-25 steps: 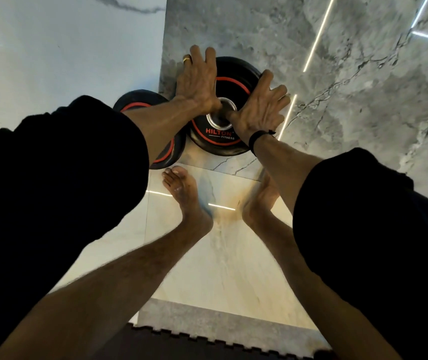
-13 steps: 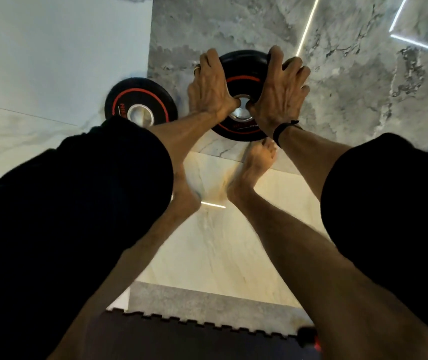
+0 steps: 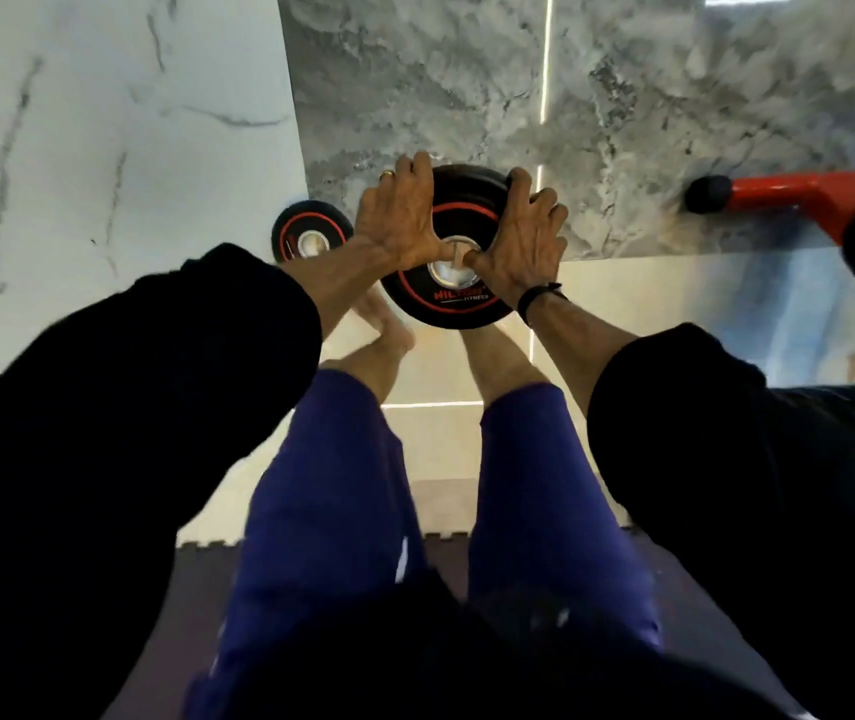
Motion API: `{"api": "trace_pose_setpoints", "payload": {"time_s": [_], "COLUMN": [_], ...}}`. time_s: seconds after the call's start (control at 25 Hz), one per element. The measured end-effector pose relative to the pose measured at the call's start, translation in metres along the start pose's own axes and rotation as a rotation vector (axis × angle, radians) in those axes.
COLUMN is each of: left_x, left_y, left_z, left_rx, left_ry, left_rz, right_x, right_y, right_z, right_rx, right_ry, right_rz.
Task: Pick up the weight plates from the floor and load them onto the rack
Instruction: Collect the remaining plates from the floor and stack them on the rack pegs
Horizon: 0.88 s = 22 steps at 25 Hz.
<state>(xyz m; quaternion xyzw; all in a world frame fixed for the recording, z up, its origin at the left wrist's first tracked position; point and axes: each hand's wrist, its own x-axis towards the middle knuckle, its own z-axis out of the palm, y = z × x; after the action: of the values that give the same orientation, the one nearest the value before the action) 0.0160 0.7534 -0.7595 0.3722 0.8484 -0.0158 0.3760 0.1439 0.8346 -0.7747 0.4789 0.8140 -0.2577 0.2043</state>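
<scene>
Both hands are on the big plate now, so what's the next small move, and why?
Probably swing the large plate right, toward the red rack arm. The left hand and right hand each curl over its top rim with thumbs at the hub, so the grip looks set. The smaller plate waits on the floor.

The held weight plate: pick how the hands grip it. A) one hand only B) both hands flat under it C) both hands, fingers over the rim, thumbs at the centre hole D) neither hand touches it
C: the left hand and right hand curl fingers over the rim of the weight plate, thumbs at its steel hub.
</scene>
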Motion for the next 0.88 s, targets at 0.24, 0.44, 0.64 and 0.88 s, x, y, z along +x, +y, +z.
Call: {"api": "trace_pose_setpoints", "payload": {"time_s": [0.24, 0.44, 0.64, 0.88], "left_x": [-0.109, -0.151, -0.185, -0.232], "left_y": [0.041, 0.065, 0.111, 0.187], "left_z": [-0.055, -0.049, -0.031, 0.017], "left_rx": [0.018, 0.076, 0.260, 0.470], "left_ry": [0.016, -0.071, -0.128, -0.143], "left_rz": [0.014, 0.096, 0.301, 0.590], "right_x": [-0.104, -0.167, -0.237, -0.316], "right_y": [0.002, 0.022, 0.064, 0.135], "right_z": [-0.079, -0.087, -0.081, -0.062], "right_rx": [0.025, 0.040, 0.179, 0.365], "right_ry": [0.024, 0.026, 0.087, 0.211], "right_rz": [-0.028, 0.097, 0.299, 0.534]}}
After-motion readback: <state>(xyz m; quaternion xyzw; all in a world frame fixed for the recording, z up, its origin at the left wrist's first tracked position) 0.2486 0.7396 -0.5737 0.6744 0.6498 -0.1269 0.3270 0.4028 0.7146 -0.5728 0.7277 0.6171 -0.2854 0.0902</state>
